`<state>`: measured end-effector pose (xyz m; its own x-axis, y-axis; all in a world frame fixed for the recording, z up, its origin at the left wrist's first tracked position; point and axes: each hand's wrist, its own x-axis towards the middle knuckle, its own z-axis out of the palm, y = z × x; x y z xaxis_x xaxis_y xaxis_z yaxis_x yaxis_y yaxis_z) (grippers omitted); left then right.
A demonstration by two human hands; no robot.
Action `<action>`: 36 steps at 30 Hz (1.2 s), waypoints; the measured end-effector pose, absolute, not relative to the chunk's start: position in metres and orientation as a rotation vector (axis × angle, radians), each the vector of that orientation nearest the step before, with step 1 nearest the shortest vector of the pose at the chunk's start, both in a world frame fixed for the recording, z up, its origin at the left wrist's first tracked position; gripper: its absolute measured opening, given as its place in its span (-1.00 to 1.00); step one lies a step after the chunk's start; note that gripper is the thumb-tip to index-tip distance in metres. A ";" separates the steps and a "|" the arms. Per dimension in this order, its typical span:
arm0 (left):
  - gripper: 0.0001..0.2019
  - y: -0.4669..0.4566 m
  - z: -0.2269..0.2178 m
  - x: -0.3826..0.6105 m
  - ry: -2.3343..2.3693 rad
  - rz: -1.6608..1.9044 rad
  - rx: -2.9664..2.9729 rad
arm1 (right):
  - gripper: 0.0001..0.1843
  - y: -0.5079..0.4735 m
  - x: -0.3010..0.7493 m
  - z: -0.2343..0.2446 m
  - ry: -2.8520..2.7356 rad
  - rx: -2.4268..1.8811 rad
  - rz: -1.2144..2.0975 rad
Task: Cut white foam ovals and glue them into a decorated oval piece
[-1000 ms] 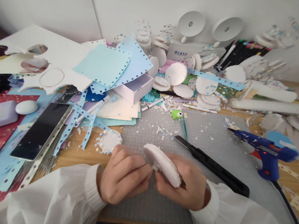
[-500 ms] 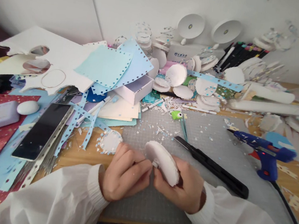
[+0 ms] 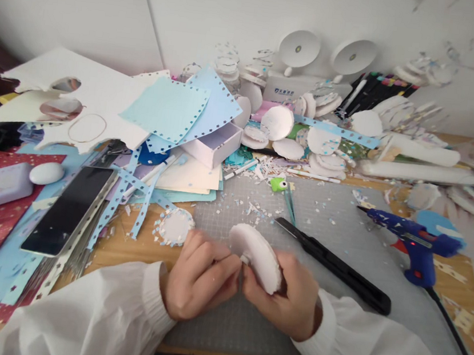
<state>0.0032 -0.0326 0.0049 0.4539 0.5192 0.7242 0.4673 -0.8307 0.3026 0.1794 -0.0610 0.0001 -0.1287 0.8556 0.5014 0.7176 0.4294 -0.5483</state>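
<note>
Wood-topped table (image 3: 122, 247), and honestly it's buried in craft stuff. Biggest thing lying on it is the grey gridded cutting mat (image 3: 344, 219), sprinkled with tiny white and pale blue paper bits. Off to the left there's a big white sheet (image 3: 107, 89) with holes cut in it and a circle drawn near its lower edge, right beside some blue squares (image 3: 166, 105) edged with punched stars.

Over on the right sits a blue hot glue gun (image 3: 422, 237), red light on, black cord trailing toward the near corner. A black utility knife (image 3: 338, 265) lies slantwise on the mat, and a smartphone (image 3: 69, 209) rests face up, screen dark, over on the left.

Now the hands, just above the near part of the mat. Right hand (image 3: 291, 299) is pinching a thick white disc (image 3: 257, 258) by its edge, thumb on the near side, and the disc is tilted up facing left. Left hand (image 3: 201, 279) has its fingers curled in and the tips pressed together right next to that disc's face; can't tell what, if anything, is between them.

Just past the left hand, a smaller white disc (image 3: 176, 226) lies flat, ringed with little scraps. Tiniest thing worth mentioning: a whitish nub (image 3: 245, 258) at the tilted disc's face, by the left fingertips, too blurry to identify.
</note>
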 end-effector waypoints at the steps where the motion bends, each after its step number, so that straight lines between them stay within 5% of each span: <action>1: -0.86 -0.033 0.004 0.004 0.910 1.356 2.612 | -0.81 -0.061 0.179 0.000 -1.888 -1.330 0.216; 10: -0.86 -0.048 0.001 0.008 0.672 1.386 2.543 | -0.76 -0.045 0.183 0.004 -1.551 -1.475 0.200; 25: -0.81 -0.033 -0.001 0.010 0.909 1.332 1.815 | -0.77 -0.042 0.189 0.010 -1.421 -1.065 1.220; 30: -0.90 -0.031 0.005 0.005 0.838 1.193 2.061 | -0.52 -0.038 0.190 0.009 -1.351 -0.954 1.528; 36: -0.88 -0.031 0.004 0.005 0.697 1.330 2.164 | -0.61 -0.037 0.190 0.011 -1.377 -0.774 1.667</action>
